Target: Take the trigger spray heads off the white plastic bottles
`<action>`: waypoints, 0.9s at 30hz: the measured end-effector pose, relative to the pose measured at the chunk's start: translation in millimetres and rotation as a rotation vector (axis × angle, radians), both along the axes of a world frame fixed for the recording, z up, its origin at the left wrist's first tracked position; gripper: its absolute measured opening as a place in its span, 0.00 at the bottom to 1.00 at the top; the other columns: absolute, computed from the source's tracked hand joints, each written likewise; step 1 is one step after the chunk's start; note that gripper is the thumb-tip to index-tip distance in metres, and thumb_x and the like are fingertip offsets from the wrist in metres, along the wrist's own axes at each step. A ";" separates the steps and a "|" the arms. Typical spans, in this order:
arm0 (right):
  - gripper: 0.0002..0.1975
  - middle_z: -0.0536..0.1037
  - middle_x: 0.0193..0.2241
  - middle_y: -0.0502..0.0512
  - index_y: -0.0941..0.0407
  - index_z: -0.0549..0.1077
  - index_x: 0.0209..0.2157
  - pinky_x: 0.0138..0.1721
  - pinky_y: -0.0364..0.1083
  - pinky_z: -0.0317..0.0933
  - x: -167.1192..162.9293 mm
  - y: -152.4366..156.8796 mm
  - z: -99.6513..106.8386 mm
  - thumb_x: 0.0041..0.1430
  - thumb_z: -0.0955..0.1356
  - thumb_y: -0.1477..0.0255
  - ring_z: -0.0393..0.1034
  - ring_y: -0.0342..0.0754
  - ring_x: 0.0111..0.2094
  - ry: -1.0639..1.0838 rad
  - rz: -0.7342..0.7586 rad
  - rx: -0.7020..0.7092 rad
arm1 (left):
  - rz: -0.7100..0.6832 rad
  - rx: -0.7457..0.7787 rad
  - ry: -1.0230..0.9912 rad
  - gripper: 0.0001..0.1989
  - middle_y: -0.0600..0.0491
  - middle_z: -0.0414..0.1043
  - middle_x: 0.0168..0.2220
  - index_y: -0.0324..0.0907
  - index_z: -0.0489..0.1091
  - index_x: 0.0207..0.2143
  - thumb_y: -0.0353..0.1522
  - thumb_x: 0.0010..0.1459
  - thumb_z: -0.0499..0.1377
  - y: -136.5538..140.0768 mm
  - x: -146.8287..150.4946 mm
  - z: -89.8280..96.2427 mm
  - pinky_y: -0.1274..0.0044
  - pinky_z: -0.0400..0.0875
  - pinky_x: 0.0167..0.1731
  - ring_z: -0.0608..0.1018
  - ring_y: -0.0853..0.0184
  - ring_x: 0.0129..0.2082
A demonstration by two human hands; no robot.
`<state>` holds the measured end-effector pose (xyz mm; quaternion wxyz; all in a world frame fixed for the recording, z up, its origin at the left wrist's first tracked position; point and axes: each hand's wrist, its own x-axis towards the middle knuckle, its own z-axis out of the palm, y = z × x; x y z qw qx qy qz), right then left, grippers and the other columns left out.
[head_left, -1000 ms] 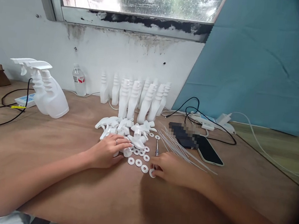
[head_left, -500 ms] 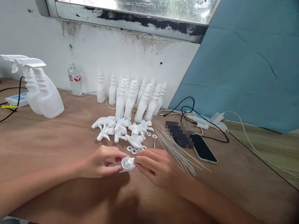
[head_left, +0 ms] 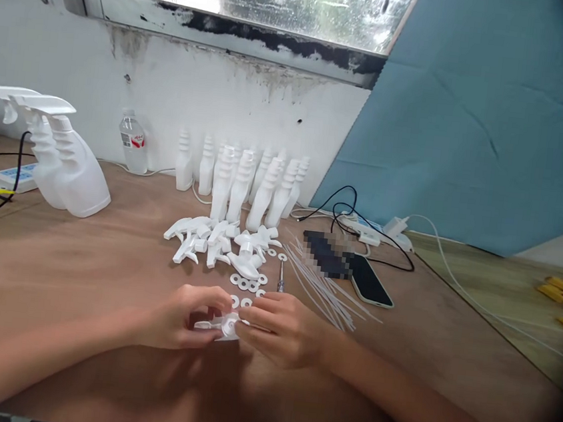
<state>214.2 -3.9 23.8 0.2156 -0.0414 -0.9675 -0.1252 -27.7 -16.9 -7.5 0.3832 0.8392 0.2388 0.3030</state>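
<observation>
Between my hands, low over the table, is a white spray trigger head (head_left: 227, 326) with its round collar facing up. My left hand (head_left: 190, 317) is closed on its left side, thumb below and fingers above. The fingertips of my right hand (head_left: 282, 325) pinch at the collar's right side; whether they hold a small part there is hidden. Just beyond my hands lie several flat white washers (head_left: 244, 283). A screwdriver (head_left: 281, 279) points away past my right hand. Farther back is a pile of white trigger heads (head_left: 222, 242).
Several white bottles (head_left: 265, 196) stand by the wall. Two bottles with sprayers (head_left: 81, 173) and a clear water bottle (head_left: 134, 142) are at the left. Thin white tubes (head_left: 328, 290), a phone (head_left: 372, 281), cables and a power strip (head_left: 360, 226) lie at the right.
The view has shifted slightly, so the things on the table sit farther left. The trigger head has turned a little in my hands, and the washers and screwdriver show more fully.
</observation>
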 end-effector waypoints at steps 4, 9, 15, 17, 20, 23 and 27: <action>0.08 0.74 0.33 0.55 0.59 0.71 0.40 0.26 0.45 0.55 0.7 0.2 2.0 0.62 0.62 0.75 0.63 0.43 0.26 -0.003 0.005 -0.044 | -0.025 0.229 0.069 0.11 0.49 0.73 0.35 0.40 0.68 0.45 0.28 0.59 0.55 2.9 -3.2 -1.9 0.79 0.69 0.34 0.74 0.69 0.33; 0.07 0.74 0.32 0.55 0.59 0.70 0.39 0.31 0.44 0.59 -2.4 -1.5 -2.3 0.62 0.62 0.75 0.65 0.44 0.32 0.007 -0.035 -0.171 | -0.086 0.356 0.172 0.14 0.47 0.75 0.39 0.42 0.66 0.50 0.27 0.61 0.52 5.0 -6.8 -0.1 0.76 0.69 0.38 0.75 0.66 0.37; 0.10 0.72 0.30 0.54 0.60 0.70 0.34 0.32 0.43 0.59 -5.7 -0.3 -10.4 0.66 0.61 0.70 0.65 0.43 0.32 0.015 -0.077 -0.156 | -0.073 0.535 0.143 0.15 0.46 0.77 0.39 0.42 0.65 0.50 0.26 0.60 0.54 5.8 -4.5 -0.1 0.75 0.71 0.41 0.77 0.64 0.40; 0.10 0.72 0.30 0.54 0.60 0.70 0.35 0.32 0.43 0.57 -5.7 -0.8 -8.9 0.67 0.61 0.70 0.64 0.43 0.32 0.020 -0.091 -0.106 | -0.069 0.564 0.148 0.13 0.45 0.77 0.39 0.41 0.66 0.48 0.26 0.61 0.53 5.9 -3.0 1.2 0.75 0.71 0.40 0.77 0.64 0.39; 0.09 0.71 0.30 0.53 0.60 0.71 0.36 0.30 0.44 0.55 -5.1 -2.2 -5.3 0.66 0.63 0.69 0.62 0.43 0.30 0.008 -0.122 -0.018 | -0.076 0.645 0.158 0.11 0.44 0.76 0.37 0.39 0.67 0.46 0.26 0.61 0.53 6.2 -1.0 4.0 0.74 0.72 0.38 0.78 0.63 0.38; 0.10 0.71 0.30 0.52 0.59 0.70 0.32 0.28 0.44 0.53 -4.1 -2.0 -5.3 0.66 0.63 0.70 0.60 0.42 0.28 -0.025 -0.090 0.013 | -0.101 0.701 0.160 0.10 0.44 0.76 0.35 0.38 0.67 0.44 0.25 0.62 0.51 6.4 0.0 5.2 0.73 0.73 0.39 0.77 0.62 0.39; 0.11 0.71 0.29 0.51 0.59 0.70 0.29 0.29 0.42 0.53 -3.5 1.5 -10.1 0.66 0.62 0.73 0.60 0.40 0.28 -0.033 -0.075 -0.034 | -0.114 0.708 0.159 0.10 0.44 0.76 0.36 0.37 0.67 0.44 0.24 0.61 0.51 7.7 -0.2 3.9 0.73 0.73 0.38 0.77 0.62 0.39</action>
